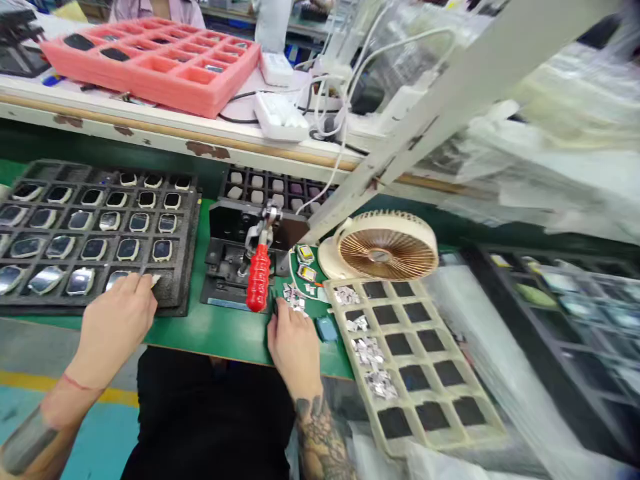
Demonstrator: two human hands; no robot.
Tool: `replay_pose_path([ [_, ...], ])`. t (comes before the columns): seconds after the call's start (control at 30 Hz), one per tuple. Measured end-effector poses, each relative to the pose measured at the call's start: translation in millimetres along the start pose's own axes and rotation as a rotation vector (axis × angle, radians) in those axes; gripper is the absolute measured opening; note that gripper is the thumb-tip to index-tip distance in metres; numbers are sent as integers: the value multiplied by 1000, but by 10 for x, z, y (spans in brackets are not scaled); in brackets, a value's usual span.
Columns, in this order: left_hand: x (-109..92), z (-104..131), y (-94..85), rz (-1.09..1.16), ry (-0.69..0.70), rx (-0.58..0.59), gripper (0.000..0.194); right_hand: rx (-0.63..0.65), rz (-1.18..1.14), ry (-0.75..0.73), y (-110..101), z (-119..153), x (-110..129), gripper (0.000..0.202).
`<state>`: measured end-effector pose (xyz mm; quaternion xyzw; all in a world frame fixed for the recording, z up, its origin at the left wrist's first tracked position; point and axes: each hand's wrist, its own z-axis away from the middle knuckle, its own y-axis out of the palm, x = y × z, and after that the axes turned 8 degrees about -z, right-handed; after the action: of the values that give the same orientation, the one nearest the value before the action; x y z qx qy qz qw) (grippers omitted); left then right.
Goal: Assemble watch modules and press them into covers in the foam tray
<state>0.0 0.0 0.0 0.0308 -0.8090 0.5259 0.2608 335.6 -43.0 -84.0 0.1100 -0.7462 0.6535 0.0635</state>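
Observation:
My left hand [120, 310] is over the front right of a dark foam tray [181, 283] that holds rows of square watch cases [80, 281]. Its fingers are curled together, and a small pale piece shows at the fingertips; what it is cannot be made out. One watch case [116, 278] lies partly behind these fingers. My right hand [295, 340] rests on the green mat [235, 337] with bent fingers, a small dark thing at its fingertips. Just left of it stands a black toggle-clamp fixture [220, 270] with a red handle [259, 280] pointing down.
Beside my right hand are small silvery pieces [295, 297] and a blue block [327, 329]. A cream fan [383, 247] stands behind a pale compartment tray [395, 400]. A slanted white post [440, 100] crosses the bench. The shelf holds a pink foam tray [150, 87].

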Motion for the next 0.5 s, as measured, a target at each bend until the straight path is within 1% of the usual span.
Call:
replay_pose_path([
  [0.1,-18,75,-26,9,-14,28,20,-127,-220,-19,57,47,-147,35],
  [0.13,-13,93,-26,22,-19,35,19,-166,-332,-14,59,74,-192,32],
  [0.2,16,119,-14,59,-25,46,19,-253,-640,23,27,148,-268,25],
  [0.27,45,133,-2,131,-53,34,17,-263,-961,29,-45,222,-308,26],
  [0.3,41,137,-1,195,-85,11,16,-254,-1081,18,-89,250,-307,26],
  [0.33,14,139,-4,283,-132,-31,15,-250,-1155,1,-134,268,-290,27],
  [0.37,-43,141,-12,393,-198,-100,15,-272,-1179,-14,-179,276,-256,27],
  [0.4,-132,142,-23,527,-272,-178,16,-329,-1162,-24,-223,274,-208,25],
  [0.43,-253,142,-35,683,-341,-242,19,-404,-1126,-33,-266,262,-150,21],
  [0.47,-400,142,-48,862,-393,-277,22,-478,-1088,-48,-308,242,-85,17],
  [0.5,-565,140,-59,1056,-428,-267,24,-540,-1061,-69,-348,218,-20,16],
])
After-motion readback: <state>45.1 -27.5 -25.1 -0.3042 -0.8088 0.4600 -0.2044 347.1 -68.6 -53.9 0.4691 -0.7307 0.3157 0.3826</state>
